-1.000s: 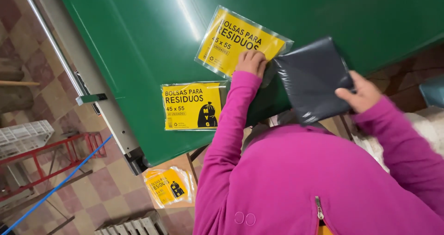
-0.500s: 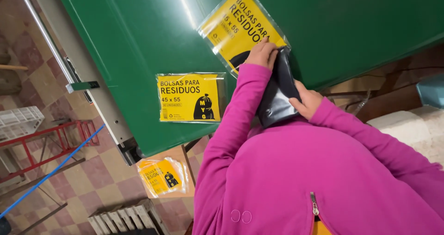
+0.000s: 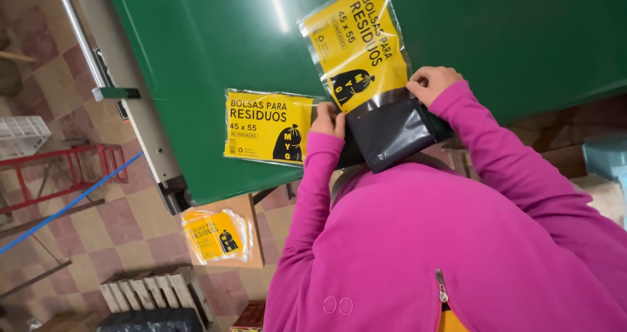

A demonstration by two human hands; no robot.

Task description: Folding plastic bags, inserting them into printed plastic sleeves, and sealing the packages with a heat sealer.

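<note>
A clear packet with a yellow printed card (image 3: pixel 358 48) lies on the green table (image 3: pixel 196 38), its open end toward me. A folded stack of black bags (image 3: pixel 392 131) sits partly inside that open end. My left hand (image 3: pixel 328 120) grips the packet's left edge beside the black stack. My right hand (image 3: pixel 431 82) pinches the packet's right edge above the stack. Both arms wear magenta sleeves. A second yellow packet (image 3: pixel 268 126) lies flat on the table just left of my left hand.
A pile of similar yellow packets (image 3: pixel 215 235) rests on a low wooden surface below the table edge. A grey metal rail (image 3: pixel 121 90) runs along the table's side. On the tiled floor stand a red metal frame (image 3: pixel 59 175), a white crate (image 3: pixel 23 133) and a wooden pallet (image 3: pixel 153 289).
The black stack, held out to the right a second ago, has come to the packet's open end. Both hands now hold the packet's edges around it.
</note>
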